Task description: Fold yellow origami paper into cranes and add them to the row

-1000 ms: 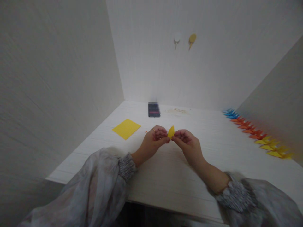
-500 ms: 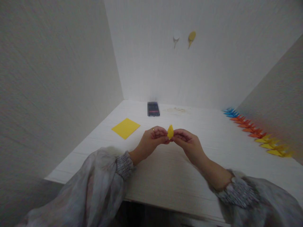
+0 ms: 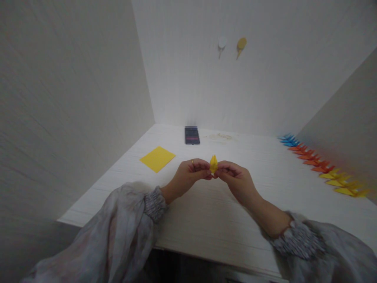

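Between my two hands, above the middle of the white table, is a small folded piece of yellow origami paper [image 3: 213, 164] with a narrow, pointed top. My left hand [image 3: 193, 171] pinches its left side between thumb and fingers; a ring shows on one finger. On the other side, my right hand [image 3: 234, 175] pinches the right edge in the same way. The fingertips hide the lower part of the folds. Flat on the table to the left of my left hand lies a square yellow paper [image 3: 158, 159].
Folded paper cranes in blue [image 3: 289, 140], orange-red [image 3: 312, 158] and yellow [image 3: 343, 182] line the right wall. A dark, blurred-out device [image 3: 192, 135] lies near the back wall. Two hooks, one white [image 3: 222, 43] and one yellow [image 3: 241, 44], are on that wall.
The folded yellow paper has turned slightly between my fingers, showing a broader face and a split tip. Both hands keep their pinch. The view has shifted a little.
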A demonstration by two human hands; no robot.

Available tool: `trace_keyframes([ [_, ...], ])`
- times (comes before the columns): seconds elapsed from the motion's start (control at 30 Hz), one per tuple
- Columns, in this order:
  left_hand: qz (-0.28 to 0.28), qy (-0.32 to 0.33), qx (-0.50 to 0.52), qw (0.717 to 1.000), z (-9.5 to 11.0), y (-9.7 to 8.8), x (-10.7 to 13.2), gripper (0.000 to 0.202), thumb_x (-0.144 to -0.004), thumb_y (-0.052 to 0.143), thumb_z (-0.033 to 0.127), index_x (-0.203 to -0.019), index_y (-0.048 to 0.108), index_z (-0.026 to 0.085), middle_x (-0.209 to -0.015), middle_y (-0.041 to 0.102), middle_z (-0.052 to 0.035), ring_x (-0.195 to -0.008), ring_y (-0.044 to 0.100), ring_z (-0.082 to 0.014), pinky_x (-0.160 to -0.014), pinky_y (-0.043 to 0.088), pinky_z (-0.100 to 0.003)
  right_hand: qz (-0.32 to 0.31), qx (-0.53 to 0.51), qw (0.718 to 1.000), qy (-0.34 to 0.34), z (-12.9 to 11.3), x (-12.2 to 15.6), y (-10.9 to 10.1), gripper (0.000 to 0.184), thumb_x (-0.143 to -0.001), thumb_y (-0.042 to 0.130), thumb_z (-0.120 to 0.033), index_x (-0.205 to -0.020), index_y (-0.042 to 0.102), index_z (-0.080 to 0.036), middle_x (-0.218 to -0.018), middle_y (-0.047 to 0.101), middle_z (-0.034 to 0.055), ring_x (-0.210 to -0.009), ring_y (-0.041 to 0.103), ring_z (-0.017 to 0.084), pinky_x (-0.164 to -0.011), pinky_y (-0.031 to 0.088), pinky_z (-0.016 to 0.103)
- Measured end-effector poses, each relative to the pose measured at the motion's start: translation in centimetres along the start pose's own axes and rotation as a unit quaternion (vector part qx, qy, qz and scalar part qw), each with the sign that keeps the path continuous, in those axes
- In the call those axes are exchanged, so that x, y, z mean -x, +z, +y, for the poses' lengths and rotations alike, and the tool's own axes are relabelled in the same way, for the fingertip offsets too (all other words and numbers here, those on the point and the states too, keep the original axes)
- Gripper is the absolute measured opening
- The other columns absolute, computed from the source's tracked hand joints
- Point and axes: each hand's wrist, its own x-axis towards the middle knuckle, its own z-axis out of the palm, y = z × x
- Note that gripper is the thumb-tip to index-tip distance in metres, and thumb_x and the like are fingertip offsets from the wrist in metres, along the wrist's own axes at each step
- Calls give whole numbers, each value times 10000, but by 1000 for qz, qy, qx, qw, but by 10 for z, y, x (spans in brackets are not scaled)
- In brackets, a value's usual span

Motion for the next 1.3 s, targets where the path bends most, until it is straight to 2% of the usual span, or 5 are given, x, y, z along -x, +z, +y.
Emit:
trace_keyframes([
  [0.33, -8, 15, -2, 1000, 0, 1, 1, 159, -616, 689, 221, -731, 620, 135, -661, 647, -5, -615, 615, -114, -651, 516, -276, -16, -50, 998, -30, -5, 3, 3, 50, -669, 661, -216, -713, 656, -239, -817, 608, -2, -672, 577, 131, -661, 484, 318],
  [0.53, 0, 12, 1, 1000, 0, 1, 2, 128, -607, 688, 210, -684, 622, 132, -682, 636, -2, -636, 608, -113, -657, 522, -277, -46, 31, 996, -72, -8, 4, 1, 68, -717, 616, -236, -706, 679, -258, -852, 559, 21, -808, 548, 165, -694, 479, 320],
  [0.83, 3, 15, -29, 999, 0, 1, 1, 202, -562, 724, 209, -700, 602, 124, -674, 630, 0, -634, 584, -101, -641, 477, -253, -69, 95, 987, -110, -16, 3, 1, 90, -727, 596, -255, -766, 677, -263, -850, 543, 33, -810, 540, 174, -709, 472, 327],
  [1.0, -1, 16, -3, 1000, 0, 3, -1, 240, -561, 725, 187, -708, 545, 128, -656, 625, 16, -605, 584, -84, -623, 472, -236, -52, 75, 991, -99, -8, 2, 0, 63, -736, 595, -235, -790, 629, -240, -865, 538, 30, -815, 534, 158, -717, 461, 315],
  [1.3, 20, 13, 5, 1000, -2, 2, -2, 285, -582, 710, 164, -737, 473, 141, -654, 628, 20, -594, 595, -85, -606, 467, -223, -5, -43, 999, -22, 1, -1, 2, 339, -639, 696, -189, -926, 524, -247, -781, 600, -15, -705, 572, 110, -638, 475, 251],
])
